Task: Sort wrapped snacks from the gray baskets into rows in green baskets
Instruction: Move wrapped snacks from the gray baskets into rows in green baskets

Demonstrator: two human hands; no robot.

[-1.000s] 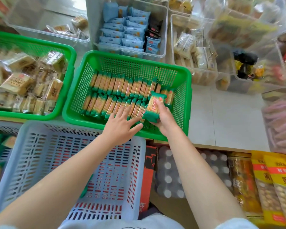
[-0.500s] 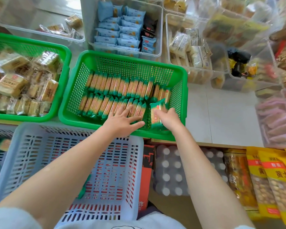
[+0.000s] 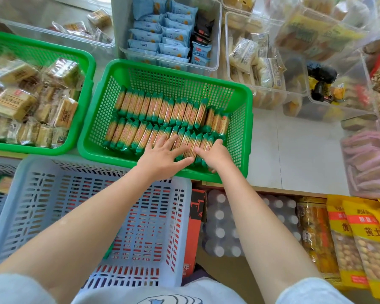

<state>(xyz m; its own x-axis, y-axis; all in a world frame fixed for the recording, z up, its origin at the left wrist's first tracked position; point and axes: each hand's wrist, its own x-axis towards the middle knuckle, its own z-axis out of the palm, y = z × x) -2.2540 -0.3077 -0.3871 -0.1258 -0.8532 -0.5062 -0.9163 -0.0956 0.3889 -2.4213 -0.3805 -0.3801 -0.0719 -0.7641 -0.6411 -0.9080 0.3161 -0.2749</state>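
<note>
Two rows of green-ended wrapped snacks lie side by side in the middle green basket. My left hand rests flat on the near row, fingers spread. My right hand presses on the packs at the right end of that row, thumb pointing left toward my left hand. The gray basket right below my arms shows only its slotted floor. A second gray basket at the far left edge holds a few green packs.
A green basket on the left is full of beige wrapped cakes. Clear bins with blue packs and pale packs stand behind. Bare white counter lies right of the middle basket. Bottles and yellow bags sit below.
My right hand has lowered the green pack it held into the right end of the near row and now presses on it. My left hand stayed on the row.
</note>
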